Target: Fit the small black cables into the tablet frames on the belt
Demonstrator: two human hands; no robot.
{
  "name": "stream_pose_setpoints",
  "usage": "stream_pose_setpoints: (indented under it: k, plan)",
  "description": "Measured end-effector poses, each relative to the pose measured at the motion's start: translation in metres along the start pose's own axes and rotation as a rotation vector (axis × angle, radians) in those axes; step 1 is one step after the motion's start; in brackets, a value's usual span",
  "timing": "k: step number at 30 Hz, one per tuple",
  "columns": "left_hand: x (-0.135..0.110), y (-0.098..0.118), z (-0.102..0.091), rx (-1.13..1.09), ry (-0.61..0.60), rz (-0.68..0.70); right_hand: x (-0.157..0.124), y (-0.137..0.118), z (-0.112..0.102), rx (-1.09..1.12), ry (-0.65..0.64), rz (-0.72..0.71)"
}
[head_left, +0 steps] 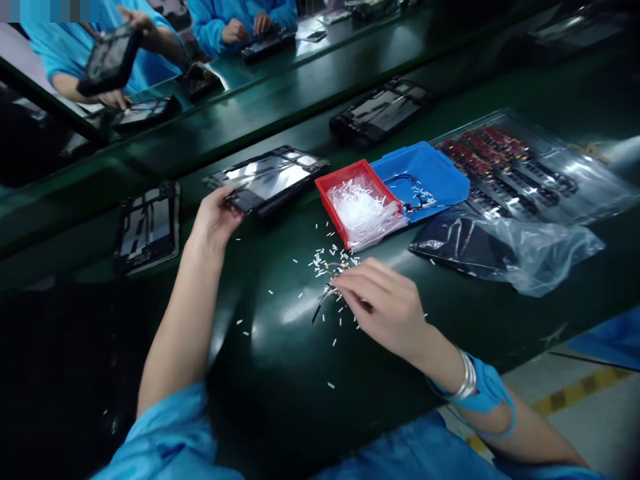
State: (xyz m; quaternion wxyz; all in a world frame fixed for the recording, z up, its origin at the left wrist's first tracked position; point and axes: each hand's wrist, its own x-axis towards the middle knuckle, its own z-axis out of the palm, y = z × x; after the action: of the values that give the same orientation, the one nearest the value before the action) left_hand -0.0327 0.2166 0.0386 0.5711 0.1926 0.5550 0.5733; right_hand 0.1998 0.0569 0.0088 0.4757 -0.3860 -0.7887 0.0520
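Observation:
My left hand grips the near left edge of a flat black-framed device, tablet-like, with a shiny silver inside. It is tilted up over the bench. My right hand is pinched around a thin dark wire-like piece, its end poking out left of the fingertips; its exact kind is unclear. Small white slips lie scattered under and around these fingers. Just beyond my right hand, a red bin holds a heap of white slips.
A blue bin with dark cables adjoins the red one. Right of it lie a plastic tray of parts and a clear bag. More devices rest at left and behind. Co-workers' hands handle devices across the bench.

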Motion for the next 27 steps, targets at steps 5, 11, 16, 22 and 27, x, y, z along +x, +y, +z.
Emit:
stream_pose_setpoints:
  k: [5,11,16,22,27]
  plan:
    - [-0.130,-0.021,-0.095,0.115,0.111,0.042,0.004,0.000,-0.006,0.102,0.018,0.187]
    - [-0.268,-0.115,-0.147,0.015,0.164,-0.195,0.003,-0.008,0.000,0.436,-0.075,0.592]
    - [-0.315,-0.165,-0.149,-0.210,-0.262,-0.542,0.004,-0.050,0.028,0.728,-0.328,0.696]
    - [-0.318,-0.147,-0.178,-0.009,-0.724,-0.509,-0.003,-0.094,0.080,0.782,-0.680,0.754]
    - [-0.283,-0.123,-0.211,0.776,-0.383,0.612,-0.015,-0.101,0.106,0.682,-0.690,0.748]
